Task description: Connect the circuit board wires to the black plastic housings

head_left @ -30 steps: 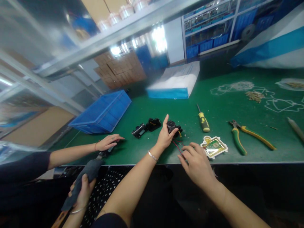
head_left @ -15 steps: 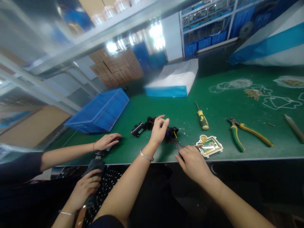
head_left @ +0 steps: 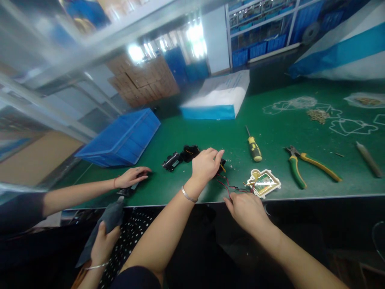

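My left hand [head_left: 206, 163] is closed over a black part [head_left: 223, 165] with a yellow wire; the palm hides most of it. Thin red and black wires [head_left: 226, 184] run from there toward my right hand [head_left: 247, 206]. Near the bench's front edge, that hand pinches the wires, its fingertips partly hidden. Just beyond it lies a white housing [head_left: 264, 183] with a green circuit board inside, where the wires end. Left of my left hand, more black parts [head_left: 190, 153] and a black cylindrical piece [head_left: 172, 161] lie on the green bench.
A yellow-black screwdriver [head_left: 254, 149] and green-yellow pliers [head_left: 313, 165] lie to the right, with small brass screws [head_left: 318, 116] and white gaskets [head_left: 352, 126] behind. A blue bin [head_left: 120, 138] stands left. A co-worker's hands [head_left: 132, 178] work at the left edge with a power tool [head_left: 104, 228].
My left hand has shifted slightly right and its fingers have lowered over the black part. My right hand stays at the wires. The co-worker's tool has swung lower and left.
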`<state>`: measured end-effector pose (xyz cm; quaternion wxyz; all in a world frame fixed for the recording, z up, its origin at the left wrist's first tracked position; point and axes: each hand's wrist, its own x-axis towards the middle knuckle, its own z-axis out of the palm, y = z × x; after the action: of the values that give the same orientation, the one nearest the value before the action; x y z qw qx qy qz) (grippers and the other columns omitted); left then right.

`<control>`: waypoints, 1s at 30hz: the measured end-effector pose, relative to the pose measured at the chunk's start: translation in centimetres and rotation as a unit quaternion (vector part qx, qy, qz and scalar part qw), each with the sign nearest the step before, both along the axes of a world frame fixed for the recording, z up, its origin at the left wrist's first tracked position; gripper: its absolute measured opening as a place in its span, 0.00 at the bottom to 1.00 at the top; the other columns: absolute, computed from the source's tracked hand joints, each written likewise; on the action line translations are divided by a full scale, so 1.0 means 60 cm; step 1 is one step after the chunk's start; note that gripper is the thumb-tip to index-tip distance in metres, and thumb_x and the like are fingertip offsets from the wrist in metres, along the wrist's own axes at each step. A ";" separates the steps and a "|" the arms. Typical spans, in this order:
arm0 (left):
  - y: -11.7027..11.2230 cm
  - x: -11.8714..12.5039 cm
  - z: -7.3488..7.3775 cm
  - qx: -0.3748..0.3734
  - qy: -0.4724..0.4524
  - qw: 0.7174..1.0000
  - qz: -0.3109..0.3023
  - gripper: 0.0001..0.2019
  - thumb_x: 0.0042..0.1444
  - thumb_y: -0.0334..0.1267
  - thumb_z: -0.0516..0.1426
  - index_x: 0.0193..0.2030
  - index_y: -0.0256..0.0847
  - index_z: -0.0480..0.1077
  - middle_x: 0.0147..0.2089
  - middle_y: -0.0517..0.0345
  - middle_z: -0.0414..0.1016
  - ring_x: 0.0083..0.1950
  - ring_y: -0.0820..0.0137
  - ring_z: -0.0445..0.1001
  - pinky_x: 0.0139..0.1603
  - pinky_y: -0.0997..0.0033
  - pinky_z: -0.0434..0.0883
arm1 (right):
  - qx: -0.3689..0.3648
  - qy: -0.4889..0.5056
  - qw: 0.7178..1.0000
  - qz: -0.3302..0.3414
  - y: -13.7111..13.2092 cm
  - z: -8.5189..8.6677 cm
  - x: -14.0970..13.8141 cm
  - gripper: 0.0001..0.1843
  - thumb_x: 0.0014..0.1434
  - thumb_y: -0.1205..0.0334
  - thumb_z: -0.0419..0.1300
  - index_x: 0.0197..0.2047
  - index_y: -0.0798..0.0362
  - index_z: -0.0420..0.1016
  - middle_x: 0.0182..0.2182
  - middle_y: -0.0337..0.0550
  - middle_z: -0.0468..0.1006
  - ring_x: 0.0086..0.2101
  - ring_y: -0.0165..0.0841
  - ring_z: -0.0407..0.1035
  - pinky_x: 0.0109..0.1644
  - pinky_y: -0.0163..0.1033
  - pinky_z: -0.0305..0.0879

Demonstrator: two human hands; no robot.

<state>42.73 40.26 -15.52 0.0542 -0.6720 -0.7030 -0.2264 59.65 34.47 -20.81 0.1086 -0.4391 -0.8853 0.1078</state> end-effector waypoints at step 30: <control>-0.016 0.006 -0.012 0.058 -0.069 0.995 -0.048 0.15 0.63 0.49 0.48 0.35 0.41 0.69 0.40 0.54 0.71 0.43 0.68 0.69 0.44 0.70 0.65 | -0.451 0.700 0.550 -0.064 0.055 0.013 -0.013 0.16 0.58 0.48 0.57 0.28 0.51 0.64 0.39 0.44 0.72 0.49 0.38 0.66 0.53 0.45 0.65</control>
<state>43.08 39.33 -16.21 0.0336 -0.6835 -0.6576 -0.3150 58.87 37.76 -20.05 0.4885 -0.2712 -0.3340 0.7591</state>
